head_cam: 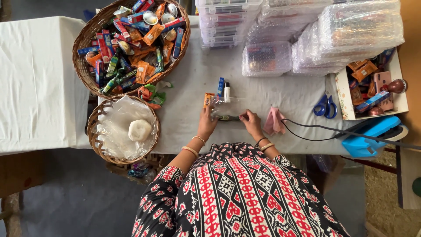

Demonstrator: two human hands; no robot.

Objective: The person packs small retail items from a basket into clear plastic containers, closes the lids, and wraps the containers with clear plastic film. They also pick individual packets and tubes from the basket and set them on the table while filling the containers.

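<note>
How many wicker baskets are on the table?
2. A large wicker basket full of small packets sits at the table's far left; a smaller wicker basket, lined with clear plastic, sits just nearer, left of the left hand.

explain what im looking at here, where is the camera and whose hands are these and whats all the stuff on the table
There is one picture, taken by a camera worn on a person's head, looking straight down. No machine is involved: the two bare hands belong to the wearer, whose patterned red, black and white clothing fills the bottom.

The left hand and right hand each grip one end of a small clear plastic pouch lying on the grey table. Inside it are an orange sachet, a blue tube and a small white bottle.

Around them: a big wicker basket of mixed sachets and tubes, a smaller basket lined with plastic, stacks of clear plastic boxes, blue scissors, a pink cloth, and a blue device with a black cord.
</note>
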